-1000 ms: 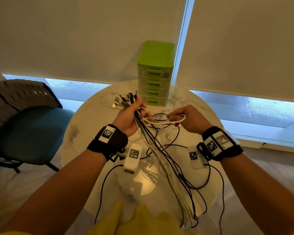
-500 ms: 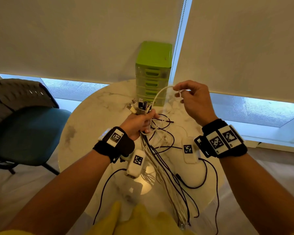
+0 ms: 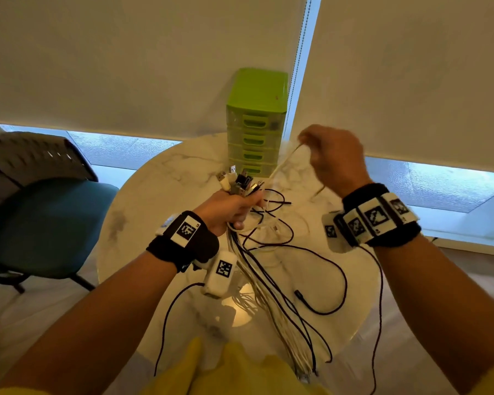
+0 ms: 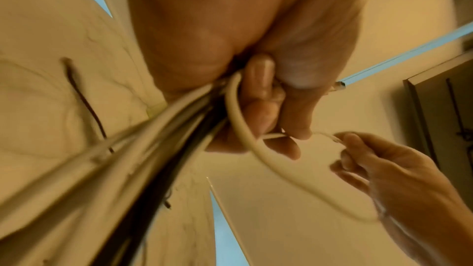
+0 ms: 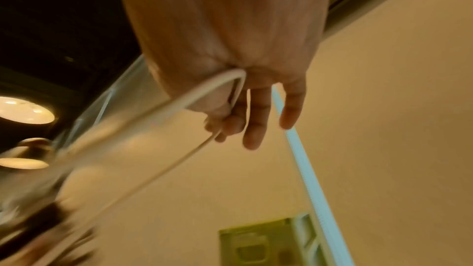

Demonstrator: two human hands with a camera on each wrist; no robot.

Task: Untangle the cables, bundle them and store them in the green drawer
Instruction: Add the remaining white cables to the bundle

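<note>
My left hand (image 3: 232, 208) grips a bundle of white and black cables (image 3: 271, 295) just below their plugs (image 3: 240, 182), which fan out above my fist. The strands hang down over the table's near edge. In the left wrist view the bundle (image 4: 143, 145) runs out of my left hand (image 4: 266, 96). My right hand (image 3: 330, 159) is raised to the right and pinches one white cable (image 3: 283, 163), drawn up taut from the bundle. The right wrist view shows that white cable (image 5: 179, 108) looped over the right hand (image 5: 230, 122). The green drawer unit (image 3: 255, 121) stands behind, all drawers closed.
A round marble table (image 3: 166, 195) carries loose black cables (image 3: 325, 283) and some white ones. A teal chair (image 3: 37, 223) stands at the left. Roller blinds (image 3: 126, 67) with a bead chain (image 3: 300, 52) hang behind the drawer unit.
My right hand has risen from beside the left and drawn the white cable up and to the right. The left hand with the bundle shifted slightly rightward.
</note>
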